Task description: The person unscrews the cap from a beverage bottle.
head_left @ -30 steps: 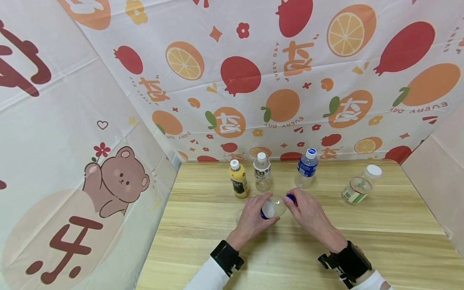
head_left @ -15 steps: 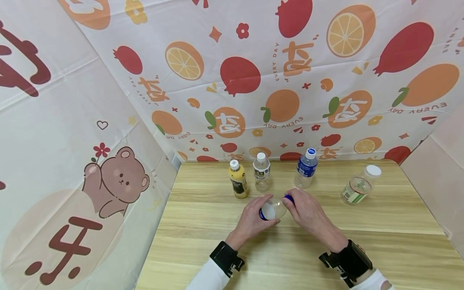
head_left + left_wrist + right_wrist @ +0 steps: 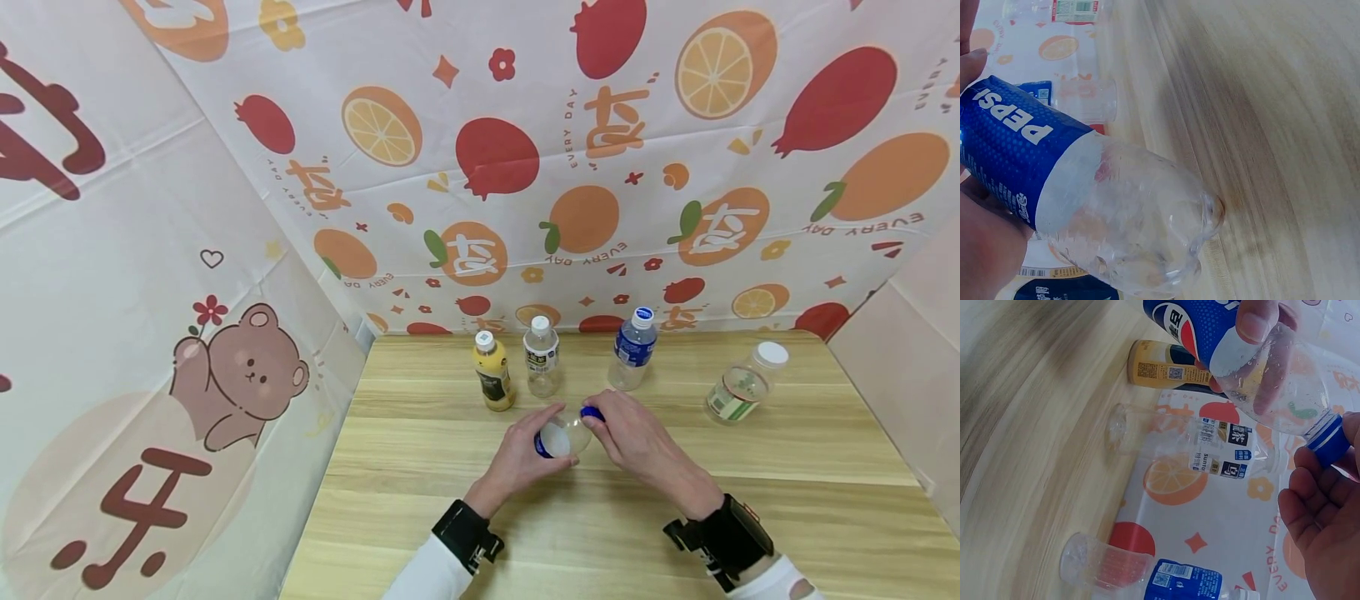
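Note:
My left hand (image 3: 517,450) grips a clear plastic Pepsi bottle (image 3: 1029,144) around its blue label. The bottle is tilted, its base toward the lower left and its neck toward the right hand in the head view. A blue cap (image 3: 1330,442) sits on the neck, and my right hand (image 3: 637,442) pinches it between thumb and fingers. In the right wrist view, droplets show inside the clear shoulder of the bottle. The left wrist view shows the bottle's clear base close over the wooden table (image 3: 1272,162). The left fingers partly hide the label in the head view.
Behind the hands stand a yellow bottle (image 3: 493,375), a clear bottle with a white cap (image 3: 542,358) and a blue-labelled bottle (image 3: 633,350). A clear jar with a white lid (image 3: 738,392) stands to the right. A printed cloth (image 3: 495,158) hangs behind the table.
My right fingers have shifted slightly on the cap, and more of its blue shows. The bottle has moved a little to the left with the left hand still around it.

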`<state>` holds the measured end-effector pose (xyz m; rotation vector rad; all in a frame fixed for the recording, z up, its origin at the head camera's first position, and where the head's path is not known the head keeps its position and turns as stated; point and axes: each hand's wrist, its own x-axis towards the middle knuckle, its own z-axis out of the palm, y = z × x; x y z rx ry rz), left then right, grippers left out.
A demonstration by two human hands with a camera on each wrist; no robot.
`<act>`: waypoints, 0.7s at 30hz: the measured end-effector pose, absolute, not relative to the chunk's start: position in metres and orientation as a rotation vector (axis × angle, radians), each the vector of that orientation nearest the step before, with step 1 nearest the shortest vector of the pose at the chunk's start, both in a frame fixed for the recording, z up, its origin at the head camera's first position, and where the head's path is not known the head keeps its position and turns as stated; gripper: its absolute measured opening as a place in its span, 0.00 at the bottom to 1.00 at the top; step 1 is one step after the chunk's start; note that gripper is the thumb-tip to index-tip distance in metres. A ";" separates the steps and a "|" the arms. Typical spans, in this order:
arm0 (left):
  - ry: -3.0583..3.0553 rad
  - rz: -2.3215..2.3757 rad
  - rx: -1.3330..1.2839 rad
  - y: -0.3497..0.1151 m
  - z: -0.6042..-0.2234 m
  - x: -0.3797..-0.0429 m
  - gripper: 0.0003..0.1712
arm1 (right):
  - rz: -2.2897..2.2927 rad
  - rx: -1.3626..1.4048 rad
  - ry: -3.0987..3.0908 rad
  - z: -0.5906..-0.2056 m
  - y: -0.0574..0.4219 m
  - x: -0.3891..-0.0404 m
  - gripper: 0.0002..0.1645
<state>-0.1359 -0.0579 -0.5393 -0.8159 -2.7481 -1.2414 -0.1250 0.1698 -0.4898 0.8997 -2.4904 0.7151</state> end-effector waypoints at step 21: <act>-2.760 -1.116 -0.789 -0.057 -0.541 -0.134 0.47 | 0.804 0.966 -2.528 -0.492 0.179 -0.121 0.14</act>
